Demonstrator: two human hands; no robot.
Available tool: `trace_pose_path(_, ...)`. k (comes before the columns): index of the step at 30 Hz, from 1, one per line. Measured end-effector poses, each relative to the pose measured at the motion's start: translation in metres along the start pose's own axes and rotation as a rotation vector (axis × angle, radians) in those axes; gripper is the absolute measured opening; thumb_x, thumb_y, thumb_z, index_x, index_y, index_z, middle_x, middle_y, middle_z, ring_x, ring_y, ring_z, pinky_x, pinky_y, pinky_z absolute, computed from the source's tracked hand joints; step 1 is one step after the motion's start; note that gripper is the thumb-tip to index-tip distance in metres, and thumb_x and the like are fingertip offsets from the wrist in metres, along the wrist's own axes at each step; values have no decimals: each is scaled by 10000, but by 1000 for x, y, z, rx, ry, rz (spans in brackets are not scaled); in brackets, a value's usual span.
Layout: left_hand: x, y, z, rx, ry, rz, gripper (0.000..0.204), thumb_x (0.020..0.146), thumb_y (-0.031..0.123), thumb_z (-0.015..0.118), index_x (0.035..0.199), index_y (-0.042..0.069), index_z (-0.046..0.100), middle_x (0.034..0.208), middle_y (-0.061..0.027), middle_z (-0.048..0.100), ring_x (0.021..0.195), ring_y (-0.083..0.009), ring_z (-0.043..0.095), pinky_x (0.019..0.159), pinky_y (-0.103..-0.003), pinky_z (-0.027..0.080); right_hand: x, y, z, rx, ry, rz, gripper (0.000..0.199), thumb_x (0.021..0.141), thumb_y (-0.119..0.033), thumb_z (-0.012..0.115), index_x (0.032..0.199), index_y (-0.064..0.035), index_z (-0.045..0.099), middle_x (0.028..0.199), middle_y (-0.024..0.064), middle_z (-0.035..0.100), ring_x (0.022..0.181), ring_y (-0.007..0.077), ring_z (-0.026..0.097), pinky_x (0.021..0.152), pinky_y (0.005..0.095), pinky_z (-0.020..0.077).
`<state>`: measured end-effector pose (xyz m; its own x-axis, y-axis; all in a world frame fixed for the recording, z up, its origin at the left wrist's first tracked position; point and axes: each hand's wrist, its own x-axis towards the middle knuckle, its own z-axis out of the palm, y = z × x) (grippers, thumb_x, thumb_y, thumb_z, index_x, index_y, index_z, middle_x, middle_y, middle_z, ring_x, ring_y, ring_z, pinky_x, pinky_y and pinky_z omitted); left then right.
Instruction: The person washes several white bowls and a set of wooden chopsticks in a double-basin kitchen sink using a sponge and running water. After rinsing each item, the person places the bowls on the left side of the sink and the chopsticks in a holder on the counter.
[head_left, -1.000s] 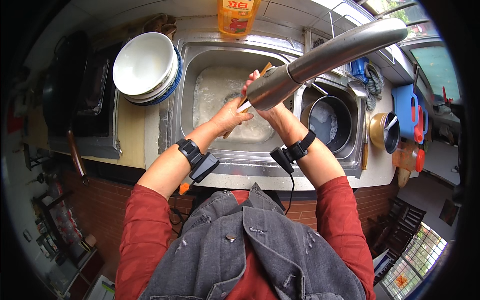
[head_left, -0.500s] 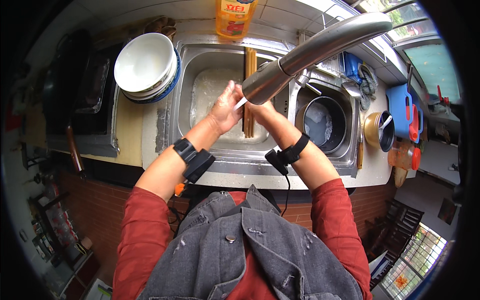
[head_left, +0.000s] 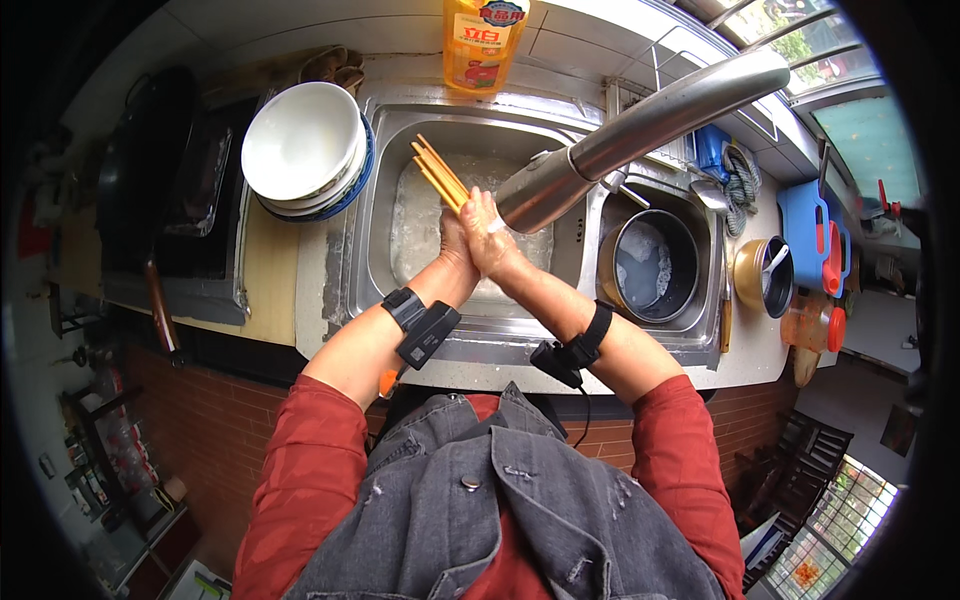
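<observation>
A bundle of several wooden chopsticks is pressed between my two hands over the left sink basin. The tips stick out past my fingers toward the far left, and the lower ends are hidden. My right hand lies over the bundle from the right, its palm against my left hand, which closes on the sticks from the left. The metal faucet hangs just right of my fingers. A white glint, apparently running water, shows on my right hand beneath the spout.
Stacked bowls stand left of the sink. An orange detergent bottle stands behind it. The right basin holds a pot of cloudy water. Farther right are a smaller gold pot, a blue plastic holder and a red-lidded jar.
The chopsticks have swung from upright in the picture to slanting toward the far left. My right hand has moved left over them, against my left hand. The whole view has shifted slightly.
</observation>
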<state>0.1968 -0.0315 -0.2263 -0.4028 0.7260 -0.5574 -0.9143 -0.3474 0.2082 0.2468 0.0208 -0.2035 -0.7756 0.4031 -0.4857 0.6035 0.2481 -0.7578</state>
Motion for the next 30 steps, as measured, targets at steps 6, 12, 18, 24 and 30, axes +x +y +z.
trace_pose_path(6,6,-2,-4,-102,-165,-83,428,892,493,497,1059,101,533,1030,-36,570,1009,-215,536,964,-394,402,6,-2,12,-126,334,-73,584,910,-450,378,1295,-15,439,1302,221,460,1234,303,429,1005,368,326)
trace_pose_path(12,-3,0,15,-149,-148,-147,394,869,458,553,1019,93,550,1021,-58,590,1010,-212,558,931,-392,437,-9,-20,-12,-103,117,-47,597,947,-432,383,1400,-54,288,1419,213,292,1324,322,273,1058,362,241)
trace_pose_path(18,-3,0,22,-72,-85,-102,354,876,429,545,1023,108,536,1005,-76,579,974,-265,561,903,-433,448,-22,-25,-24,297,112,101,639,961,-471,369,1448,-85,219,1492,191,196,1389,302,163,1103,351,156)
trace_pose_path(24,5,5,20,-26,-4,-182,526,849,572,487,1067,96,539,1063,-111,576,956,-298,574,826,-484,480,-18,-11,-19,327,17,158,667,952,-500,374,1449,-83,217,1490,184,203,1390,287,160,1106,355,152)
trace_pose_path(30,-18,2,40,53,-191,-77,783,789,751,367,1184,94,524,1067,-118,592,920,-284,577,829,-457,471,0,-6,-12,503,162,86,480,1004,-335,349,1408,-81,298,1343,82,424,1220,167,410,1008,303,335)
